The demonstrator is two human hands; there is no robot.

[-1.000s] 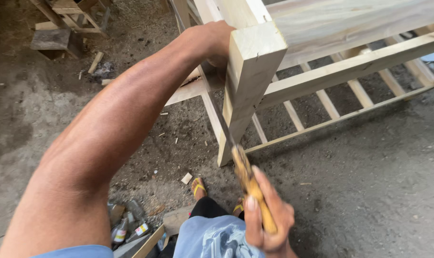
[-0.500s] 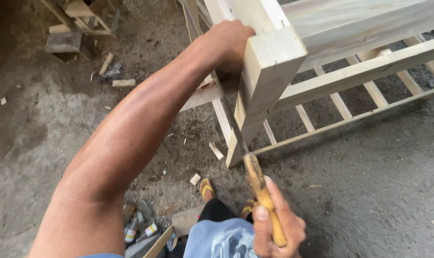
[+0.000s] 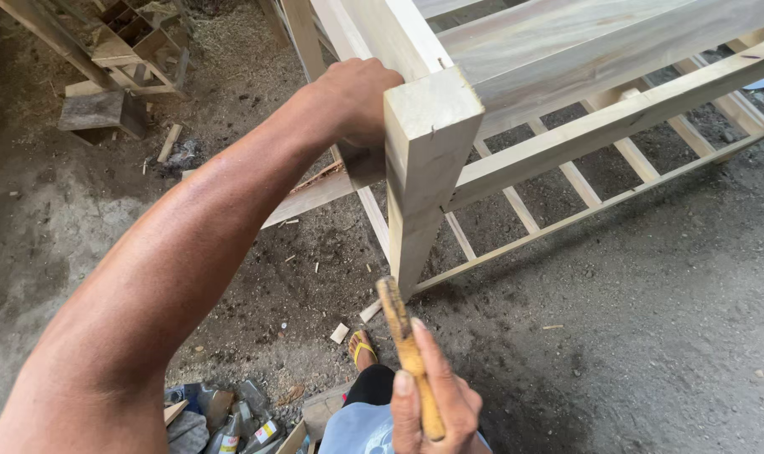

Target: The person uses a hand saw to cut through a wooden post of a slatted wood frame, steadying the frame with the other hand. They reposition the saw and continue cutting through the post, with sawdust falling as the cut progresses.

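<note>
**Hammer handle drawn back from post**

Left hand (image 3: 352, 101) stays clenched on the pale wooden frame (image 3: 432, 160) beside its corner post. Right hand (image 3: 432, 403) grasps the wooden handle (image 3: 409, 357) (head hidden), now lower and further from the post than before.

Count: two hands, left (image 3: 354, 99) and right (image 3: 436, 402); one wooden frame (image 3: 432, 151); one wooden tool handle (image 3: 407, 357); one yellow sandal (image 3: 362, 347).
</note>
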